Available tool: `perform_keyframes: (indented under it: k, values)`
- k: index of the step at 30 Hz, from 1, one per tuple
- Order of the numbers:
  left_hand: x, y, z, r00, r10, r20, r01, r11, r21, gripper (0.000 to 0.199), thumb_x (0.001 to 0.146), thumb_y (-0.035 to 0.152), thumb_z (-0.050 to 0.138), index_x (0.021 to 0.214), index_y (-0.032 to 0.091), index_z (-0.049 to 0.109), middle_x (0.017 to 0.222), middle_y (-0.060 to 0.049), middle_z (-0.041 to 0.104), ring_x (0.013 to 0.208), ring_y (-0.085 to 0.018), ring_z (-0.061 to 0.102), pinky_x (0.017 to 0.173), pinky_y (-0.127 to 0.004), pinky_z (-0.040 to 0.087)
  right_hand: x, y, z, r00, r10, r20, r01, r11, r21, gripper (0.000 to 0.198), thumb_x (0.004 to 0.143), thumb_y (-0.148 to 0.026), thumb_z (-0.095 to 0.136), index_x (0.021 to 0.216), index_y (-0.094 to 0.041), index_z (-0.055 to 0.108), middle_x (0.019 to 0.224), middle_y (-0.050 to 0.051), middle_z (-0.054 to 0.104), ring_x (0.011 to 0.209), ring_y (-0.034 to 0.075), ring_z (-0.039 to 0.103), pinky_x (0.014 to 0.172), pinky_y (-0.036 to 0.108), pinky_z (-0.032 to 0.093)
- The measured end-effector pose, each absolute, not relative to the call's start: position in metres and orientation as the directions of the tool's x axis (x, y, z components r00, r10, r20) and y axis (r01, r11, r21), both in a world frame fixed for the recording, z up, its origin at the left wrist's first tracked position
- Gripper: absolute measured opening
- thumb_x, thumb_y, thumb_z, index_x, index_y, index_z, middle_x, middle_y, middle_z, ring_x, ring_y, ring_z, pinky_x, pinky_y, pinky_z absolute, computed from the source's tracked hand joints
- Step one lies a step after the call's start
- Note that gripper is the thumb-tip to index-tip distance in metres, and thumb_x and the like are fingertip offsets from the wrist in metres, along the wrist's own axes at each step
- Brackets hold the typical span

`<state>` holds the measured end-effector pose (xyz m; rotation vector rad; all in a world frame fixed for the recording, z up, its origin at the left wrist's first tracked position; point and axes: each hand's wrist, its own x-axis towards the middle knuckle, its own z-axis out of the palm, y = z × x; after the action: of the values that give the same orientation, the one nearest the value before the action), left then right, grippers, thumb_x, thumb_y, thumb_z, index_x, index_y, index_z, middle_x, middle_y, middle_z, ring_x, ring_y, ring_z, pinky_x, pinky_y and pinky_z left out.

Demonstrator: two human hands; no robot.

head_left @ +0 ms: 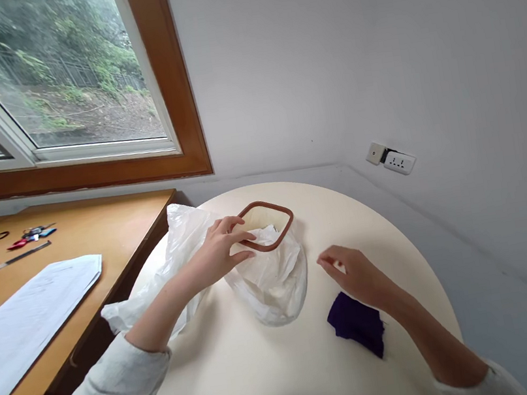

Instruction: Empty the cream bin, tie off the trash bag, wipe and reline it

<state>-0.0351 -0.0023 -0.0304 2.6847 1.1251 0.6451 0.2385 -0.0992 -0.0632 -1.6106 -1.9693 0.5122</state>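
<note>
My left hand (230, 242) is closed on the near left side of a brown rounded-square rim, its fingers over the rim and its thumb below. The rim tops a small pale bin (290, 213). A white translucent plastic bag (273, 295) bulges in front of the bin, with crumpled white material inside the opening. To the right, my right hand (353, 270) hovers above the table, apart from the bin. Its thumb and fingertips come together, and whether they pinch something small is unclear. Just below it lies a dark purple cloth piece (356, 324).
Everything stands on a round cream table (271, 381). Another clear plastic bag (184, 232) lies spread behind my left forearm. On the wooden desk (113, 220) at left are white papers (39, 323), a pen (15, 259) and keys (34, 236). Walls with a socket (399, 162) stand behind.
</note>
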Motion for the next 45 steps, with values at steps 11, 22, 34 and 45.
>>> perform_keyframes:
  k: [11,22,34,45]
  values:
    - [-0.002,0.03,-0.051,0.558,0.72,0.412,0.634,-0.691,0.347,0.024,0.084,0.038,0.048,0.09,0.021,0.064,0.092,-0.004,0.067,0.089,-0.019,0.058,0.098,-0.037,0.03,0.262,-0.184,-0.128,-0.053,0.99,-0.132,0.778,-0.042,-0.626,0.036,0.077,-0.027,0.054,0.113,-0.027,0.055,0.114,0.007,0.055,0.105,0.024,0.051,0.091,0.039,0.04]
    - [0.038,0.115,-0.064,0.341,0.802,0.491,0.786,-0.53,0.319,0.025,0.083,0.028,0.048,0.095,0.014,0.065,0.089,-0.01,0.063,0.09,-0.023,0.057,0.097,-0.045,0.03,0.253,-0.15,-0.144,0.103,0.994,-0.046,0.576,-0.097,-0.812,0.023,0.088,-0.035,0.038,0.09,-0.021,0.056,0.084,0.005,0.059,0.075,0.018,0.055,0.069,0.032,0.043]
    - [0.028,-0.041,-0.104,0.513,0.858,-0.035,0.278,-0.127,0.952,0.051,0.082,0.043,0.051,0.126,0.021,0.04,0.117,-0.013,0.053,0.101,-0.021,0.055,0.082,-0.033,0.046,0.19,-0.1,-0.129,-0.053,0.934,-0.354,-0.403,-0.344,-0.848,0.037,0.068,-0.052,0.065,0.087,-0.02,0.058,0.077,0.002,0.058,0.071,0.016,0.054,0.059,0.024,0.041]
    - [-0.008,-0.069,-0.126,0.319,0.897,-0.307,0.032,0.313,0.949,0.034,0.07,0.048,0.064,0.072,0.014,0.056,0.064,0.001,0.053,0.059,-0.012,0.048,0.055,-0.023,0.035,0.14,-0.082,-0.152,-0.169,0.953,-0.252,-0.262,-0.29,-0.921,0.039,0.067,-0.051,0.066,0.074,-0.014,0.06,0.06,-0.002,0.055,0.053,0.009,0.048,0.051,0.021,0.038]
